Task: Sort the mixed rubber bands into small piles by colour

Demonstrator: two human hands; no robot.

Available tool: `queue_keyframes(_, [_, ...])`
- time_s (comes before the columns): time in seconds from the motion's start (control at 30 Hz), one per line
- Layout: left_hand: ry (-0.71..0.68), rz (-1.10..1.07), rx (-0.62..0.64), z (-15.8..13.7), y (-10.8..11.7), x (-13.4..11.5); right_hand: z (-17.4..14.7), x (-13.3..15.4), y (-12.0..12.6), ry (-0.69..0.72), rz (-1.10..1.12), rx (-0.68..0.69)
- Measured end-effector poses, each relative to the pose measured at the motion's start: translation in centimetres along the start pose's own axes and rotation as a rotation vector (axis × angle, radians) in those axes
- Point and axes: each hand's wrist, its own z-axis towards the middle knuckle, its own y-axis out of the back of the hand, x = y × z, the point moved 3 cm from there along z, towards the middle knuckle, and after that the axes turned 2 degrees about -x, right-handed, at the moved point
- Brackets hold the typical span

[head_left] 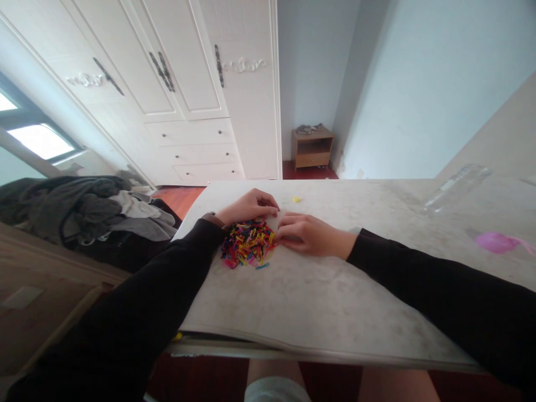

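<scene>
A heap of small, many-coloured elastic bands [248, 245] lies on the pale table [318, 312], left of its middle. My left hand [249, 205] arches over the far side of the heap, its thumb and fingertips pinched together at the heap's far right. Against the right edge of the heap, my right hand [305, 234] has its fingers curled and closed, tips touching or nearly touching the bands. Whatever either hand pinches is hidden or too small to name. A small yellow piece [297, 199] lies just beyond the hands.
A clear plastic cylinder [456, 187] and a pink balloon-like thing [497, 242] lie on the table's right side. Piled dark and grey clothes [92, 209] are to the left. Beyond stand a white wardrobe [188, 67] and a small wooden cabinet [312, 149].
</scene>
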Motion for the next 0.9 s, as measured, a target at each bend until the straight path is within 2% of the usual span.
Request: queue_keyframes(0.9, [-0.007, 0.017, 0.002, 0.00, 0.04, -0.10, 0.04, 0.05, 0.06, -0.006, 0.064, 0.025])
